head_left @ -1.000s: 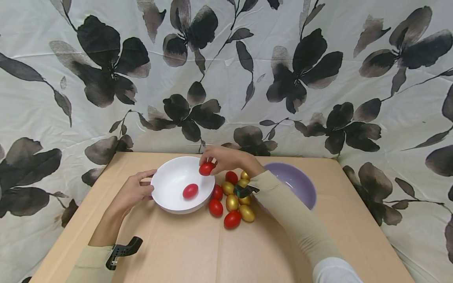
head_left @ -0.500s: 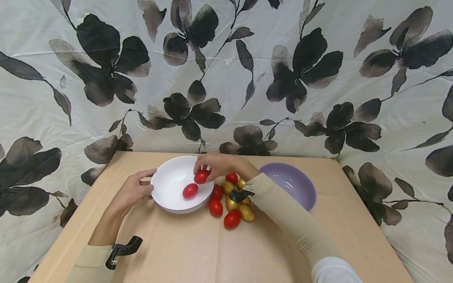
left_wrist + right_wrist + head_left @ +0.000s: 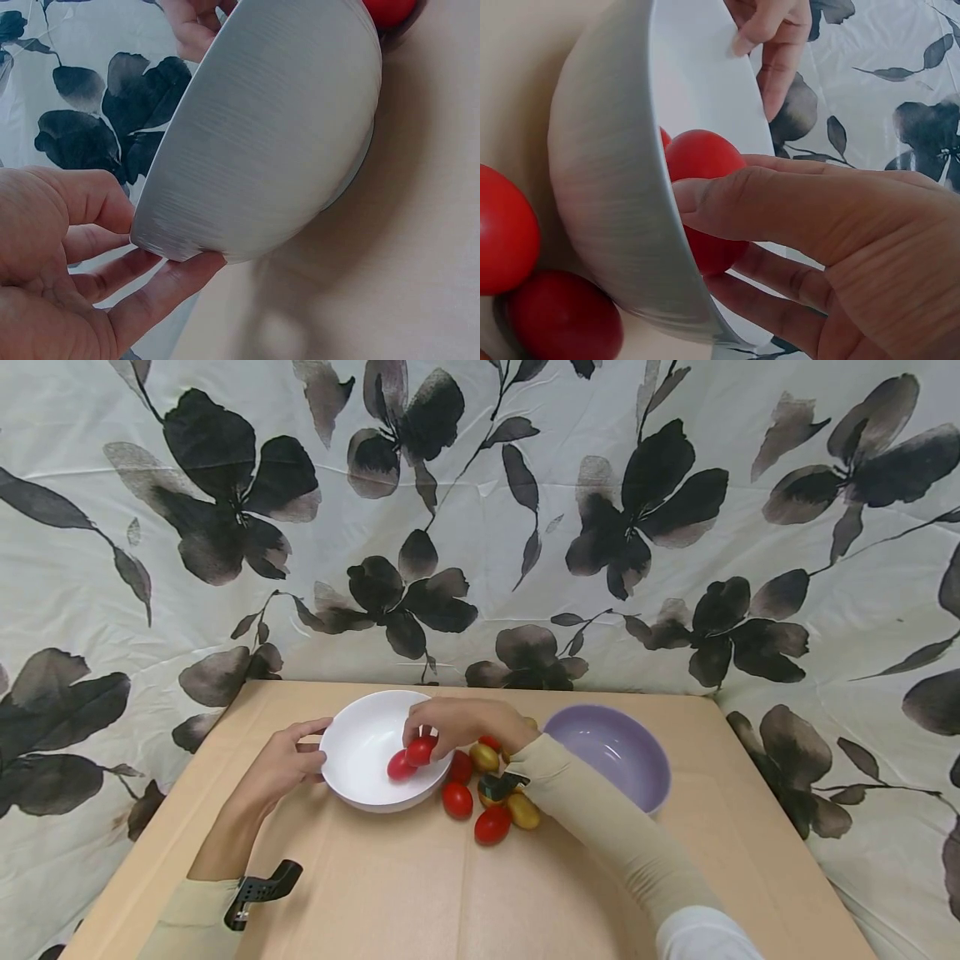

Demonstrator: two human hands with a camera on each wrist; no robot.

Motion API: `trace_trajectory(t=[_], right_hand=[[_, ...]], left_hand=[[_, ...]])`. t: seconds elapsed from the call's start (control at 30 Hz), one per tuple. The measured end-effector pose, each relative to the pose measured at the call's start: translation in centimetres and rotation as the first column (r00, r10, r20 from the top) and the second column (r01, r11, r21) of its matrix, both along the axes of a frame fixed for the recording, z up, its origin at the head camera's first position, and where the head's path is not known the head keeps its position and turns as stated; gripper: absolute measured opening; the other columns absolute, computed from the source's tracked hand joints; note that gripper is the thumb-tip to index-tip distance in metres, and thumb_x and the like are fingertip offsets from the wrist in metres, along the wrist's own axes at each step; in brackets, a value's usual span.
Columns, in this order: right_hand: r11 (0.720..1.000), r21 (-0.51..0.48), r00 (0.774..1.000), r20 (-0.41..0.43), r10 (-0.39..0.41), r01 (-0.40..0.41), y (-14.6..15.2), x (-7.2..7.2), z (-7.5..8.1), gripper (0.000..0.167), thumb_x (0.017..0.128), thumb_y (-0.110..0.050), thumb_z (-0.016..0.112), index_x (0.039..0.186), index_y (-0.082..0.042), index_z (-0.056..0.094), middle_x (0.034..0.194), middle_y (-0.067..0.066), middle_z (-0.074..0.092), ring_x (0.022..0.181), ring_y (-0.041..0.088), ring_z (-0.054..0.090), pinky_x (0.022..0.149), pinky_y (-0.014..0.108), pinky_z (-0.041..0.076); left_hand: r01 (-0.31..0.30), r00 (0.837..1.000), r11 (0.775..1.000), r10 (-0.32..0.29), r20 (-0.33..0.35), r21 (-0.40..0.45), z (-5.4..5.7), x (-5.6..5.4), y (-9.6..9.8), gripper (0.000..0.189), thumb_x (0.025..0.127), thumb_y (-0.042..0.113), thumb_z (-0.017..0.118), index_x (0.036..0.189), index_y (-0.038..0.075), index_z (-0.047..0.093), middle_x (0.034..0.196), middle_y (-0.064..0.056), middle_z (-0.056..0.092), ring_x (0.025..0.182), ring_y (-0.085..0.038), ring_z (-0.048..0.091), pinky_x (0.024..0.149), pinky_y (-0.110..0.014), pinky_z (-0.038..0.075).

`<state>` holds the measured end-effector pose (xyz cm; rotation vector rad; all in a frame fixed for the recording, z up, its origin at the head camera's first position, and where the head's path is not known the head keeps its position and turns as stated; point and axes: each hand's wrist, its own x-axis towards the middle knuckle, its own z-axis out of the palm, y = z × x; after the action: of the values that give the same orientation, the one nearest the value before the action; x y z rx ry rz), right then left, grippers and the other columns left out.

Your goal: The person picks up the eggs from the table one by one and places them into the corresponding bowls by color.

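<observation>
My left hand [image 3: 288,756] grips the left rim of a white bowl [image 3: 352,735], its fingers against the outer wall in the left wrist view. Inside the bowl, my right hand [image 3: 465,723] pinches a glossy red egg [image 3: 422,750] between thumb and fingers. Another red egg [image 3: 400,767] lies at the bottom of the bowl, partly covered by the held one in the head view. Beside the bowl's right side sit more red eggs [image 3: 457,800] and gold eggs [image 3: 523,812] in a cluster, some hidden under the right wrist.
A purple bowl [image 3: 626,752] stands at the right, partly behind the right forearm. Everything rests on a light wooden table [image 3: 420,893]. Behind its far edge hangs a floral cloth [image 3: 517,552]. Each wrist wears a black strap mount [image 3: 258,889].
My right hand has moved left and down into the white bowl with the red egg, closer to the egg lying there. The left hand stays at the rim.
</observation>
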<state>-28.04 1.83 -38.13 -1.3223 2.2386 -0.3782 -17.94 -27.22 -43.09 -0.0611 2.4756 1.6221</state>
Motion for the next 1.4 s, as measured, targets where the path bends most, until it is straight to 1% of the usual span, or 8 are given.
trace_trajectory(t=[0.2, 0.37, 0.67, 0.93, 1.1, 1.23, 1.4], right_hand=[[1.000, 0.004, 1.000, 0.027, 0.002, -0.002, -0.4, 0.3, -0.4, 0.037, 0.085, -0.010, 0.081, 0.119, -0.021, 0.071, 0.113, -0.009, 0.063, 0.108, 0.010, 0.056, 0.088, 0.020, 0.052], [1.000, 0.017, 0.999, 0.045, 0.000, -0.001, -0.7, 0.4, -0.6, 0.039, 0.083, -0.007, 0.081, 0.118, -0.021, 0.071, 0.113, -0.007, 0.062, 0.108, 0.012, 0.056, 0.087, 0.018, 0.053], [0.999, 0.036, 0.998, 0.042, 0.037, -0.038, -1.3, 0.2, -1.2, 0.040, 0.085, -0.007, 0.079, 0.122, -0.018, 0.071, 0.116, -0.004, 0.063, 0.108, 0.013, 0.057, 0.087, 0.015, 0.052], [0.998, 0.055, 0.999, 0.048, 0.023, -0.026, -1.4, 0.5, -1.3, 0.043, 0.085, -0.008, 0.080, 0.126, -0.017, 0.070, 0.117, -0.004, 0.063, 0.108, 0.013, 0.057, 0.086, 0.016, 0.053], [0.998, 0.057, 0.998, 0.051, 0.020, -0.023, -1.5, 0.3, -1.7, 0.044, 0.084, -0.010, 0.081, 0.125, -0.019, 0.069, 0.116, -0.006, 0.063, 0.108, 0.013, 0.057, 0.084, 0.016, 0.053], [0.997, 0.069, 0.999, 0.049, 0.013, -0.016, -1.5, 0.3, -2.0, 0.043, 0.083, -0.012, 0.083, 0.123, -0.021, 0.070, 0.114, -0.006, 0.063, 0.108, 0.013, 0.058, 0.084, 0.017, 0.054], [0.997, 0.071, 0.998, 0.057, 0.011, -0.015, -1.5, 0.4, -2.0, 0.041, 0.083, -0.013, 0.083, 0.122, -0.021, 0.071, 0.114, -0.006, 0.063, 0.108, 0.013, 0.058, 0.084, 0.017, 0.054]], left_hand=[[-0.005, 1.000, 1.000, 0.005, 0.014, 0.006, 0.0, 0.0, 0.0, 0.067, 0.094, -0.002, 0.056, 0.157, 0.001, 0.033, 0.155, -0.030, 0.033, 0.123, -0.045, 0.057, 0.080, -0.039, 0.063], [-0.005, 1.000, 1.000, 0.005, 0.015, 0.011, 0.0, 0.0, 0.0, 0.067, 0.094, -0.002, 0.056, 0.157, 0.000, 0.033, 0.154, -0.030, 0.034, 0.121, -0.044, 0.058, 0.081, -0.040, 0.063], [-0.007, 1.000, 1.000, 0.007, 0.011, 0.004, 0.0, 0.0, 0.0, 0.067, 0.093, -0.002, 0.057, 0.157, 0.001, 0.034, 0.154, -0.030, 0.035, 0.120, -0.044, 0.059, 0.081, -0.040, 0.063], [-0.008, 1.000, 1.000, 0.008, 0.006, 0.005, 0.1, 0.1, 0.0, 0.068, 0.093, -0.002, 0.056, 0.157, 0.001, 0.033, 0.155, -0.030, 0.035, 0.122, -0.045, 0.058, 0.082, -0.042, 0.063], [-0.006, 1.000, 1.000, 0.006, 0.004, 0.010, 0.1, 0.1, 0.1, 0.068, 0.093, -0.002, 0.055, 0.157, 0.001, 0.033, 0.155, -0.030, 0.034, 0.123, -0.045, 0.058, 0.083, -0.043, 0.062], [-0.006, 1.000, 1.000, 0.006, 0.002, 0.012, 0.1, 0.1, 0.1, 0.068, 0.093, -0.002, 0.055, 0.157, 0.001, 0.033, 0.155, -0.030, 0.035, 0.121, -0.044, 0.059, 0.083, -0.043, 0.062], [-0.008, 1.000, 1.000, 0.008, 0.001, 0.012, 0.2, 0.2, 0.1, 0.068, 0.093, -0.002, 0.056, 0.157, 0.001, 0.033, 0.154, -0.029, 0.035, 0.120, -0.042, 0.059, 0.083, -0.042, 0.063]])
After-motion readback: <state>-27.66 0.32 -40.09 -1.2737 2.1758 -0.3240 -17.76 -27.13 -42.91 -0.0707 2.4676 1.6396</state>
